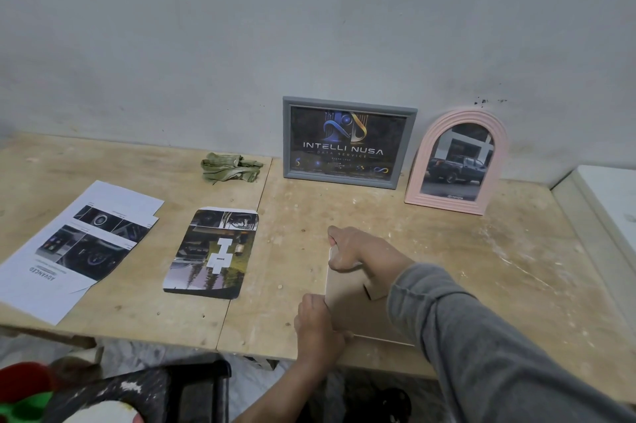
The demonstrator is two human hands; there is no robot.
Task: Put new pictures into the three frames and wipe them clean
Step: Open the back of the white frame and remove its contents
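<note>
A third frame (pixel 347 302) lies face down on the wooden table (pixel 481 250), its tan back with a fold-out stand facing up. My right hand (pixel 358 250) grips its far end and my left hand (pixel 318 322) holds its near left edge. Against the wall stand a grey frame (pixel 347 142) holding a dark "Intelli Nusa" picture and a pink arched frame (pixel 457 160) holding a picture of a truck. A cut picture (pixel 211 252) with rounded corners lies flat to the left of my hands. A crumpled green cloth (pixel 230 167) sits near the wall.
Printed white sheets (pixel 79 247) lie at the table's left end. A white box or ledge (pixel 605 195) borders the table on the right. Below the front edge are a dark paint-spattered object (pixel 165 391) and red and green items (pixel 24 391).
</note>
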